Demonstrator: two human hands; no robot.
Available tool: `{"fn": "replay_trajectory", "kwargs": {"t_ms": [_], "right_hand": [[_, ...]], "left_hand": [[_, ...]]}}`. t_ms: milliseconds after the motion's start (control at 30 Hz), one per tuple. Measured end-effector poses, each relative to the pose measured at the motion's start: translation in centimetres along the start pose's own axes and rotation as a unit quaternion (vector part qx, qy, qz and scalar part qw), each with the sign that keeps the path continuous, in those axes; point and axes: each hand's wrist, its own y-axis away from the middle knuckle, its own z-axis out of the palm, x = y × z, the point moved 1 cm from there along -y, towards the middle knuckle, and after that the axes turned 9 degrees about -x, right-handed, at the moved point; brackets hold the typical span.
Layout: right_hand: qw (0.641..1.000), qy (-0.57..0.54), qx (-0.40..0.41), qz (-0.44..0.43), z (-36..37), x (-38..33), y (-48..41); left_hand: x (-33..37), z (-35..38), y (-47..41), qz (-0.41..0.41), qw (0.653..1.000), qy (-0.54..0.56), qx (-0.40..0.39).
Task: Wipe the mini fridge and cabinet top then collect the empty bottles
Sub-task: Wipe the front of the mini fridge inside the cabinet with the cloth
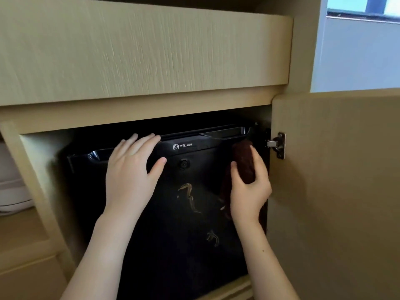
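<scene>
A black fridge sits in the recess of a pale wood cabinet. Its glossy front faces the camera, and its top edge runs left to right, rising toward the right in this view.

The left hand lies flat on the upper left of the fridge front. Its fingers are straight and close together, their tips reach over the grip channel along the top edge, and the thumb is spread toward the right.

The right hand grips a dark brown cloth against the fridge's right side, with the thumb on one flank of the roll and the fingers curled round the other. The rolled cloth stands nearly upright, its long axis running top to bottom and its upper end pointing at the fridge's top right corner. A further fold hangs behind the palm.

Between the hands, a white logo marks the top band, with a round lock just below it.

The cabinet door stands open just right of the cloth, its metal hinge close to the roll's upper end. A wide wood panel overhangs the recess above. A white object, too cropped to identify, shows at the left edge, and a window at the top right.
</scene>
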Motion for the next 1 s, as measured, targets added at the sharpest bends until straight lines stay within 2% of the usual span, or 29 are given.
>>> {"fn": "replay_trajectory", "kwargs": {"t_ms": [133,200,300,367,433,533,600,667,800,867,1000], "right_hand": [[0.994,0.030,-0.090,-0.062,1.1,-0.4,1.1],[0.999,0.007,-0.032,-0.031,0.6,0.5,0.1],[0.990,-0.035,0.107,0.089,-0.9,2.7,-0.5],[0.981,-0.037,0.134,0.134,-1.4,3.3,0.0],[0.987,-0.029,0.112,0.114,-1.1,2.7,0.0],[1.000,-0.007,0.015,0.015,-0.2,0.5,-1.2],[1.000,-0.002,-0.025,-0.019,-0.1,0.1,-1.3],[1.000,-0.006,-0.001,-0.001,-0.4,1.0,-0.9],[0.988,-0.051,0.093,0.111,-1.5,3.2,-0.3],[0.987,-0.063,0.094,0.118,-0.9,2.6,-0.6],[0.999,0.005,-0.021,-0.029,1.3,0.0,0.2]], "left_hand": [[0.3,0.5,0.2,-0.004,0.999,0.012,0.034],[0.3,0.6,0.1,-0.004,0.999,0.014,0.041],[0.4,0.4,0.0,-0.002,0.999,0.021,0.047],[0.5,0.4,0.1,-0.004,0.998,0.026,0.050],[0.6,0.4,0.1,-0.009,0.998,0.029,0.058],[0.7,0.5,0.0,-0.011,0.998,0.026,0.061],[0.7,0.5,0.0,-0.009,0.998,0.023,0.063],[0.5,0.5,0.0,-0.006,0.998,0.023,0.066],[0.4,0.8,0.0,0.003,0.997,0.023,0.075],[0.2,0.9,0.0,0.010,0.997,0.015,0.079],[-0.2,1.1,0.6,0.053,0.995,0.029,0.073]]}}
